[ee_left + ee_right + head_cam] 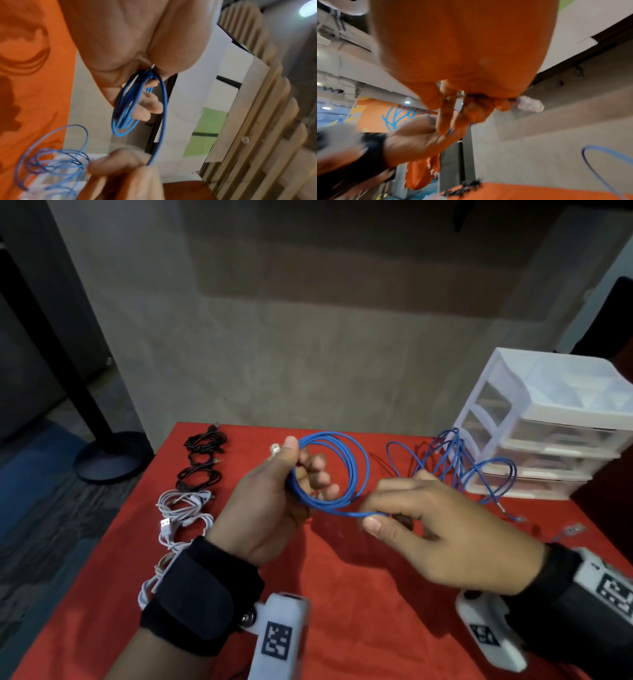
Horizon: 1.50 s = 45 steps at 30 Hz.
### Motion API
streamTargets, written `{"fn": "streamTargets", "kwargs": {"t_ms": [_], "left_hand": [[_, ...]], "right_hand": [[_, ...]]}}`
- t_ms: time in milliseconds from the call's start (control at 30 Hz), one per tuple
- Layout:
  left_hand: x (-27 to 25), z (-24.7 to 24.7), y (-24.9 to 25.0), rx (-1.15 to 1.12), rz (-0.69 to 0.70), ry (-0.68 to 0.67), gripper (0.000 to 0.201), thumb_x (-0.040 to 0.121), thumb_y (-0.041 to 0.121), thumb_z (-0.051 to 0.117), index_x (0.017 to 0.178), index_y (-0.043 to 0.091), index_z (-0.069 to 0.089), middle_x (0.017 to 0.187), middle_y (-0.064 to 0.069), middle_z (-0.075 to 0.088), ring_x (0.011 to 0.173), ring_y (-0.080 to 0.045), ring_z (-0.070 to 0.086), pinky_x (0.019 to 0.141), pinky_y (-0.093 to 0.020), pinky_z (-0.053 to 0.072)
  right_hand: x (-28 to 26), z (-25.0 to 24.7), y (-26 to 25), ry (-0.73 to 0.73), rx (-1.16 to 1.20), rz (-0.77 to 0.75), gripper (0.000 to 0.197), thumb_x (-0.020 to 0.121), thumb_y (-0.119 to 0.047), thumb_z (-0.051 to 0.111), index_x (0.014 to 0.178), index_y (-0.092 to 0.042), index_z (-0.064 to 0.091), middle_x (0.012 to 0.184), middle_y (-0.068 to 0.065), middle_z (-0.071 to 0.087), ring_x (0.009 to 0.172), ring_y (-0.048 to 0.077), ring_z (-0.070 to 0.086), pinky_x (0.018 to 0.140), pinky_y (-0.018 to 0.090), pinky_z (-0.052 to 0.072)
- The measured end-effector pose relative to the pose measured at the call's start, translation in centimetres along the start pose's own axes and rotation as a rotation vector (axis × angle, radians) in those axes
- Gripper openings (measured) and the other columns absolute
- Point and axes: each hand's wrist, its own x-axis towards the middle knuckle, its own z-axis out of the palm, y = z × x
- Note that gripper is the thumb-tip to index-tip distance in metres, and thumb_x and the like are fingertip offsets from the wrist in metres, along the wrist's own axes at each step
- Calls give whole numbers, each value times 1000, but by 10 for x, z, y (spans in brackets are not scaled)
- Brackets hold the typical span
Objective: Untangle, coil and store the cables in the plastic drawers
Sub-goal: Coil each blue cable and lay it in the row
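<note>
My left hand [294, 474] is raised over the red table and grips a coil of blue cable [346, 470], thumb on top beside its clear plug [275, 448]. The coil's loops [137, 105] hang round the left fingers in the left wrist view. One strand runs right from the coil to my right hand [380, 517], which pinches it between thumb and fingers. The rest of the blue cable [459, 463] lies loose and tangled in front of the white plastic drawers [548, 419], whose drawers are closed.
Coiled black cables [202, 460] and coiled white cables [185, 515] lie in a row along the left side of the red tablecloth [359, 594]. A black stand base [109, 457] sits on the floor beyond the left edge.
</note>
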Motion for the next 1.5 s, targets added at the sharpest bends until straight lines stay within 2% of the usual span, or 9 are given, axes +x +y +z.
{"fn": "streamTargets", "kwargs": {"t_ms": [300, 500, 633, 800, 967, 1067, 1167, 1267, 1500], "left_hand": [[1, -16, 18, -358, -133, 70, 27, 105, 26, 42, 80, 17, 49, 64, 11, 27, 44, -5, 27, 54, -17, 42], [3, -15, 18, -423, -12, 177, 33, 107, 27, 42, 76, 17, 49, 60, 10, 25, 41, -6, 22, 45, -18, 37], [-1, -10, 20, -311, 99, 184, 33, 106, 31, 45, 75, 20, 48, 58, 10, 24, 44, -6, 20, 43, -16, 31], [-5, -4, 16, -291, 190, 114, 32, 107, 33, 43, 78, 20, 46, 58, 10, 22, 45, -6, 19, 44, -18, 32], [-7, 9, 1, -253, 136, 24, 34, 106, 32, 42, 75, 19, 46, 56, 10, 21, 41, -4, 20, 41, -18, 26], [-7, 14, -10, -226, 111, 29, 35, 105, 32, 42, 73, 19, 47, 54, 10, 20, 40, -3, 19, 39, -18, 25], [-6, 9, -10, -244, 124, 54, 37, 105, 33, 43, 71, 19, 49, 56, 10, 20, 41, -4, 18, 39, -18, 25], [-4, 3, -5, -258, 151, 41, 35, 106, 33, 42, 74, 20, 47, 56, 10, 20, 41, -5, 19, 41, -18, 25], [5, 2, -21, -185, 64, 149, 32, 106, 34, 44, 79, 17, 46, 52, 10, 22, 38, -4, 21, 44, -18, 33]], "right_hand": [[-23, 51, -26, 45, 37, 62, 34, 108, -46, 38, 77, -31, 33, 71, -16, 39, 69, -3, 40, 76, 31, 37], [-28, 53, -12, 277, -95, 120, 22, 101, -44, 50, 93, -32, 66, 117, -7, 48, 108, 20, 46, 89, 46, 43], [-24, 54, -12, 703, -60, 144, 13, 91, -31, 72, 98, -22, 79, 87, -2, 47, 82, 22, 47, 79, 35, 41], [-21, 56, -2, 700, -247, 247, 17, 88, -44, 70, 100, -39, 80, 82, -7, 48, 84, 23, 48, 80, 45, 36], [3, 69, 5, 531, 520, 375, 20, 96, -29, 64, 107, -20, 79, 98, -9, 73, 95, 7, 69, 89, 30, 52], [26, 70, -1, 640, 866, 465, 15, 95, 2, 65, 102, -11, 69, 79, 5, 72, 71, 12, 66, 74, 29, 53], [34, 74, 1, 652, 948, 508, 32, 92, 9, 63, 111, -17, 64, 72, 2, 62, 66, 11, 58, 67, 24, 47], [26, 79, 5, 540, 840, 536, 23, 92, 3, 67, 96, -19, 76, 72, -9, 65, 68, 2, 54, 69, 18, 44], [32, 66, -13, 586, 1271, 435, 9, 101, -5, 56, 105, -9, 63, 77, 15, 61, 62, 19, 53, 58, 30, 47]]}}
